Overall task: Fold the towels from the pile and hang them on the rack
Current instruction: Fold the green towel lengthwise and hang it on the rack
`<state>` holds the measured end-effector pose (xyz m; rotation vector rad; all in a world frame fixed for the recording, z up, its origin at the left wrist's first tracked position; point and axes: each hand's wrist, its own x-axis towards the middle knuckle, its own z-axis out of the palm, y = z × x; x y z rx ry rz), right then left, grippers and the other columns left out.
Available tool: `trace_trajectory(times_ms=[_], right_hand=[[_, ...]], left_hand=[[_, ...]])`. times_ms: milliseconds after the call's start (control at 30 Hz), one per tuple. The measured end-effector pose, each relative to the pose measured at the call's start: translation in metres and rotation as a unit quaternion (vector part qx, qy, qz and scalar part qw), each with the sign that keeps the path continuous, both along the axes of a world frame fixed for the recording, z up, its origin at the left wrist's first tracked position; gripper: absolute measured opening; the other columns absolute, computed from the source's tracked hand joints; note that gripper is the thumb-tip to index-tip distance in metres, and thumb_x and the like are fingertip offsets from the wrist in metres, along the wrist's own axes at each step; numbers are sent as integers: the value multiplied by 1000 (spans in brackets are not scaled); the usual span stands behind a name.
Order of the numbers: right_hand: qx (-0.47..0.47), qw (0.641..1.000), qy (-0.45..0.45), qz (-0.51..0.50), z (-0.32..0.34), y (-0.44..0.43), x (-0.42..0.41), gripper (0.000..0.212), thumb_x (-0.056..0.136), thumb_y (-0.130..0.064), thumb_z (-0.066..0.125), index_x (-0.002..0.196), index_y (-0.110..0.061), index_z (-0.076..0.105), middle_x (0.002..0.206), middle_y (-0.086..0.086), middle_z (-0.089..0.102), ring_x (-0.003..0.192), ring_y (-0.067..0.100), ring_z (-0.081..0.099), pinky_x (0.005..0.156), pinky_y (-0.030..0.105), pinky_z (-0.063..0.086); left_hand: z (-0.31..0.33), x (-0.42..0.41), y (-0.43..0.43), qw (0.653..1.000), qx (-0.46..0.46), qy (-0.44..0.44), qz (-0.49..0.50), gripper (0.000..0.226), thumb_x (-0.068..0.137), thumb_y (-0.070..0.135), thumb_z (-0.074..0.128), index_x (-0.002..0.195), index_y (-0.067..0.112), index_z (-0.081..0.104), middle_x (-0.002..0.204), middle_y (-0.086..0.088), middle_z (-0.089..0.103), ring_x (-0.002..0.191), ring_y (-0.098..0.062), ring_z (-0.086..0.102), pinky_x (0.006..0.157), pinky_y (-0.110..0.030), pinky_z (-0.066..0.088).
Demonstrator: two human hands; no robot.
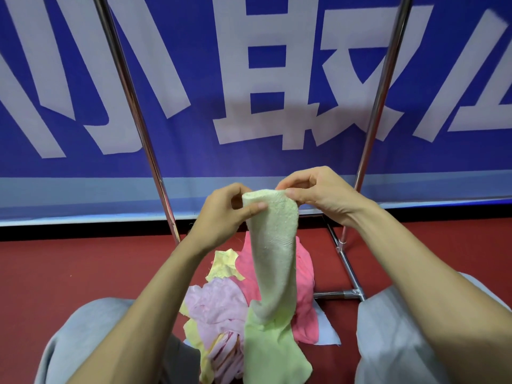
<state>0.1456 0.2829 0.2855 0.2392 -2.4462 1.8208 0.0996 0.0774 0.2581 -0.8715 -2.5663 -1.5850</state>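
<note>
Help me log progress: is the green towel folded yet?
Not yet: the green towel hangs loosely curled lengthwise from its top edge, which the left hand and right hand pinch.

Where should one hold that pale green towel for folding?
Take the pale green towel by its top edge, a corner from each side, as the left hand and right hand pinch it. It hangs limp over the pile, so this probably lets it drape flat.

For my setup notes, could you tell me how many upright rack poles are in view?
2. The left pole rises behind the left hand; the right pole rises behind the right hand. Others may lie out of frame.
</note>
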Motion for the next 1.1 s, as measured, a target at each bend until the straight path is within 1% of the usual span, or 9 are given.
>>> trace_trajectory(times_ms=[133, 300, 400, 533, 633, 733, 800, 933, 1100], right_hand=[[23, 999, 45, -20, 0, 6, 0, 15, 85, 1, 65, 99, 3, 70, 90, 13, 71, 79, 14, 66, 71, 24, 56], [61, 998, 9, -3, -6, 3, -2, 26, 79, -9, 74, 104, -3, 69, 87, 15, 69, 77, 17, 61, 79, 36, 53], [84, 996, 7, 4, -8, 0, -2, 22, 80, -13, 75, 99, -2, 71, 83, 12, 69, 73, 13, 60, 75, 30, 49], [93, 995, 14, 32, -8, -4, -2, 25, 80, -12, 75, 103, -3, 69, 94, 12, 71, 82, 8, 63, 79, 20, 50], [96, 995, 19, 22, -14, -7, -4, 21, 81, -8, 73, 100, 1, 68, 93, 12, 70, 81, 10, 63, 78, 22, 51], [59, 998, 24, -13, -16, -8, -7, 17, 84, -4, 69, 99, 3, 66, 91, 15, 70, 80, 12, 63, 81, 27, 53], [14, 997, 56, -60, -12, -10, -9, 14, 82, 2, 68, 96, 0, 66, 85, 9, 69, 76, 9, 64, 76, 22, 54], [-102, 987, 55, -115, 5, -14, -14, 15, 83, 3, 67, 96, -4, 67, 82, 7, 66, 75, 13, 64, 70, 23, 56], [-129, 981, 58, -134, 47, -14, -17, 21, 80, -6, 73, 100, 0, 68, 84, 8, 69, 73, 14, 66, 68, 24, 57]], left_hand=[[1, 6, 4, 999, 38, -16, 9, 23, 84, 33, 70, 81, 12, 60, 81, -7, 71, 76, -21, 66, 74, -50, 54], [4, 6, 4, 995, 89, -7, 46, 23, 82, 29, 73, 79, 10, 59, 78, -7, 71, 72, -15, 64, 65, -41, 53], [6, 6, 2, 992, 111, -14, 55, 16, 83, 25, 73, 82, 11, 66, 81, -3, 74, 76, -13, 68, 68, -35, 53], [4, 4, 3, 991, 95, 7, 91, 10, 83, 26, 70, 84, 17, 73, 79, 3, 74, 78, -13, 69, 72, -38, 55], [1, 1, 4, 990, 103, -5, 98, 7, 82, 26, 71, 82, 20, 73, 79, 3, 74, 76, -12, 68, 71, -35, 54], [1, 1, 5, 985, 144, -36, 87, 12, 83, 27, 71, 83, 15, 72, 81, 0, 74, 83, -19, 70, 73, -38, 55], [4, 3, 9, 988, 135, -31, 65, 17, 86, 29, 68, 90, 13, 71, 85, -2, 74, 84, -20, 70, 73, -37, 54], [12, 6, 13, 991, 112, -71, -24, 17, 90, 22, 63, 97, 6, 66, 80, -2, 67, 66, -9, 60, 56, -24, 48], [48, -8, 5, 992, 121, -39, -25, 18, 93, 19, 60, 101, 4, 67, 93, -6, 69, 80, -9, 63, 71, -27, 54]])
